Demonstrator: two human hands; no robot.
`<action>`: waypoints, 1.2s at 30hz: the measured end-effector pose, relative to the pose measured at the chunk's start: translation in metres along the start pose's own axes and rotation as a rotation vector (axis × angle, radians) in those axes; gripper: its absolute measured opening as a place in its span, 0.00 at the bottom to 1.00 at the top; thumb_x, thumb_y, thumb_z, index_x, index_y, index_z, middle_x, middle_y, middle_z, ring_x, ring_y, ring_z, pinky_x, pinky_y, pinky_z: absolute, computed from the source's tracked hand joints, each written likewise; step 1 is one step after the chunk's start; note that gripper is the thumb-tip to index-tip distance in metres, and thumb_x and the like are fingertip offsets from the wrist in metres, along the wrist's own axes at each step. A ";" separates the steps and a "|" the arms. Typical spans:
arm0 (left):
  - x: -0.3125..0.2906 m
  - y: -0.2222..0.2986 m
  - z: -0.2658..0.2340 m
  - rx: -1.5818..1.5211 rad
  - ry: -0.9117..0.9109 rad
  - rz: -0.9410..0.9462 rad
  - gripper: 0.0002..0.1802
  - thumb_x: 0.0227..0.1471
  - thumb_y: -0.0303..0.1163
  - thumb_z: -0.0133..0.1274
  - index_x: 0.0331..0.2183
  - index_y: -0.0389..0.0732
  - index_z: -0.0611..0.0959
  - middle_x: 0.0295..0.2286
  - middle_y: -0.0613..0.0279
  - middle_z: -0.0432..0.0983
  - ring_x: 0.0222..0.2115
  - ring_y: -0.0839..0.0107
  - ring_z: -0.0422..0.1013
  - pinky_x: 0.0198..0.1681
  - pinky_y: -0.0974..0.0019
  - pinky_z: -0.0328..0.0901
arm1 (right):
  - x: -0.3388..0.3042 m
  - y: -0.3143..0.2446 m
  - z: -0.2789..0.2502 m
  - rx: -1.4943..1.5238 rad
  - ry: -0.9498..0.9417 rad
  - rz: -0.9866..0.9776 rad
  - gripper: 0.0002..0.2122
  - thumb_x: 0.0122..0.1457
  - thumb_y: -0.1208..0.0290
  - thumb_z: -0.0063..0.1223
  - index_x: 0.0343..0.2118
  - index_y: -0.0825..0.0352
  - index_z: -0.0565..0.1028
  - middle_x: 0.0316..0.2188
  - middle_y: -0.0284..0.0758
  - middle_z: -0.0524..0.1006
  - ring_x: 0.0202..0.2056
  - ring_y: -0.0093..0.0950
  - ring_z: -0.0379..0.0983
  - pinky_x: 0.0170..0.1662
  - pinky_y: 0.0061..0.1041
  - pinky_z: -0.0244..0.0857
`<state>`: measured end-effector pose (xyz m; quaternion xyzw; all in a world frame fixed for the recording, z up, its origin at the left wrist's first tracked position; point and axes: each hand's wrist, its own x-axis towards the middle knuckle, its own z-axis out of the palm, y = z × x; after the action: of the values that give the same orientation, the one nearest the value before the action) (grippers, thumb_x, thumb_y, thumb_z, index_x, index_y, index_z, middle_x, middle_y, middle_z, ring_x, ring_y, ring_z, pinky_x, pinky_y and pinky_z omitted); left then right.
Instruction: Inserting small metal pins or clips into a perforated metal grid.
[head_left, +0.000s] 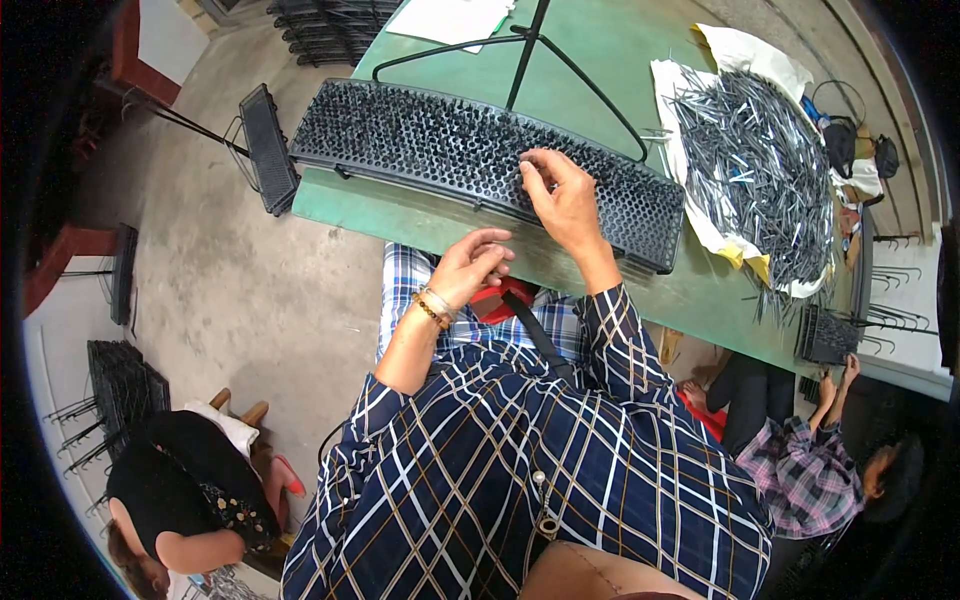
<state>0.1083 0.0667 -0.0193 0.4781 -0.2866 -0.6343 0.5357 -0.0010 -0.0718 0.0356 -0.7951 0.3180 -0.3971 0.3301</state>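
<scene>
While the right hand (565,195) is pinching narrowly over the pegs (420,130) of the tray (650,215), on what I can't tell, the left hand (468,268) is hanging loosely curled. The tray is lying along the table's (345,207) near edge; a light touch should be sparing neighbouring pegs.

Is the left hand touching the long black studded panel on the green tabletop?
No: the left hand is apart from the studded panel, with green tabletop showing between them.
</scene>
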 end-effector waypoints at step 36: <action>0.007 -0.009 -0.003 -0.021 0.022 0.027 0.15 0.55 0.30 0.46 0.45 0.37 0.72 0.33 0.61 0.74 0.29 0.78 0.70 0.30 0.77 0.67 | -0.006 0.012 0.010 -0.285 0.019 -0.208 0.05 0.50 0.78 0.54 0.31 0.70 0.75 0.32 0.36 0.72 0.21 0.23 0.70 0.23 0.20 0.64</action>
<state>0.1079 0.0627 -0.0311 0.4755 -0.2802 -0.6247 0.5524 0.0013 -0.0718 0.0192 -0.8587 0.2903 -0.3874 0.1681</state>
